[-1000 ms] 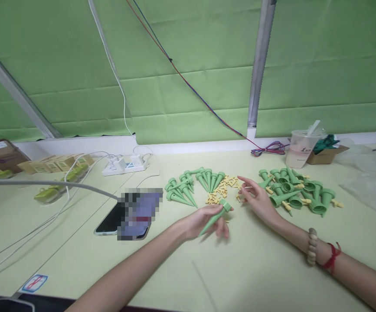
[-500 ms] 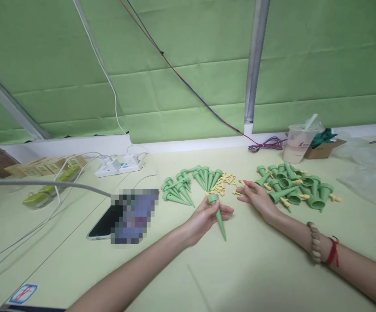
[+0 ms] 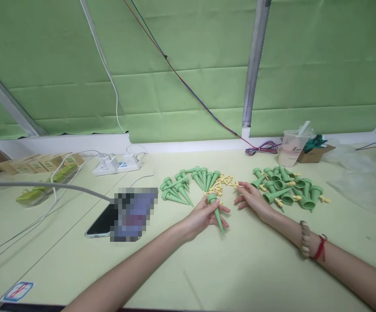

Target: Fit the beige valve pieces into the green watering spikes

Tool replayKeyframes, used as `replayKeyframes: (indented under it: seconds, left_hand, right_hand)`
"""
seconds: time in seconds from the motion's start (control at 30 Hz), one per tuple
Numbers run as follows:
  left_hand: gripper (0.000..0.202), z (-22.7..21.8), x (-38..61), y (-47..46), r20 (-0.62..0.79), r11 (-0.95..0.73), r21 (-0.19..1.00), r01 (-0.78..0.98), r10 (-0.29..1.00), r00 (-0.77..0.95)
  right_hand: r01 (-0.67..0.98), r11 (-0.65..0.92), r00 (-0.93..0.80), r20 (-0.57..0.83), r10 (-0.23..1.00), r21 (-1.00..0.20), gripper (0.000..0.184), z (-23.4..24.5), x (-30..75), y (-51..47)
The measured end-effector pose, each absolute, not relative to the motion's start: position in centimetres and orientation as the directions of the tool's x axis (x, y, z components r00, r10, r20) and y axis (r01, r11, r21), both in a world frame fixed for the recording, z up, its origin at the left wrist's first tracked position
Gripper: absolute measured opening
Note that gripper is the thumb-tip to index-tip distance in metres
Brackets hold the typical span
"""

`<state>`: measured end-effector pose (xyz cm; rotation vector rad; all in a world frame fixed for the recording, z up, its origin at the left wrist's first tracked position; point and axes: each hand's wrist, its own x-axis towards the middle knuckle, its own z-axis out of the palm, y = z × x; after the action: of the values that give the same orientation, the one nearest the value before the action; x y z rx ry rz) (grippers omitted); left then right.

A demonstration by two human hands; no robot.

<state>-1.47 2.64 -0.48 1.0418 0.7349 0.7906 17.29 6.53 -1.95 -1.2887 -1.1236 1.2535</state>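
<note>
My left hand (image 3: 204, 218) is closed around a green watering spike (image 3: 219, 219), its wide cap up and its point down toward me. Just right of it, my right hand (image 3: 251, 200) pinches a small yellow plastic valve (image 3: 235, 185) between thumb and fingertips, the other fingers loosely spread. Behind the hands lies a heap of loose yellow valves (image 3: 218, 186). Green spikes (image 3: 178, 187) are laid out left of that heap. Right of my right hand, more green spikes (image 3: 283, 186) form a jumbled pile, with yellow valves among them.
A phone (image 3: 101, 219), partly blurred out, lies left of my left hand. Farther back are a power strip (image 3: 119, 167) with cables, small cardboard boxes (image 3: 43, 164), a drink cup (image 3: 290, 149), coiled wire (image 3: 262, 148) and clear plastic bags (image 3: 363, 186).
The view has shifted slightly. My right hand has moved a little left with the yellow valve. The green spike stays in my left hand.
</note>
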Motion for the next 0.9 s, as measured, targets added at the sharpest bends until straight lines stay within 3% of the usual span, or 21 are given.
replayKeyframes:
  seconds: [0.17, 0.4, 0.53, 0.77, 0.9]
  left_hand:
    - [0.037, -0.3, -1.5, 2.6, -0.134, 0.280, 0.936, -0.213, 0.843, 0.520]
    - [0.061, -0.5, -1.6, 2.4, -0.098, 0.278, 0.928, -0.248, 0.824, 0.558]
    - [0.051, -0.8, -1.5, 2.3, -0.075, 0.254, 0.934, -0.253, 0.828, 0.556]
    - [0.045, -0.6, -1.3, 2.2, -0.086, 0.278, 0.931, -0.237, 0.797, 0.598]
    - [0.042, -0.3, -1.2, 2.1, -0.110, 0.281, 0.936, -0.211, 0.805, 0.584]
  right_hand:
    - [-0.018, -0.092, 0.026, -0.092, 0.995, -0.996, 0.027, -2.2, 17.4, 6.7]
    - [-0.082, -0.032, -0.093, -0.024, 0.995, -0.996, 0.033, -1.2, 17.7, 5.5]
    - [-0.119, -0.087, -0.178, -0.065, 0.982, -0.989, 0.023, -0.9, 17.4, 4.8]
    - [-0.118, -0.110, -0.299, -0.070, 0.952, -0.987, 0.033, -1.2, 16.8, 3.8]
    - [-0.119, -0.107, -0.276, -0.071, 0.959, -0.987, 0.034, -1.2, 16.9, 3.6]
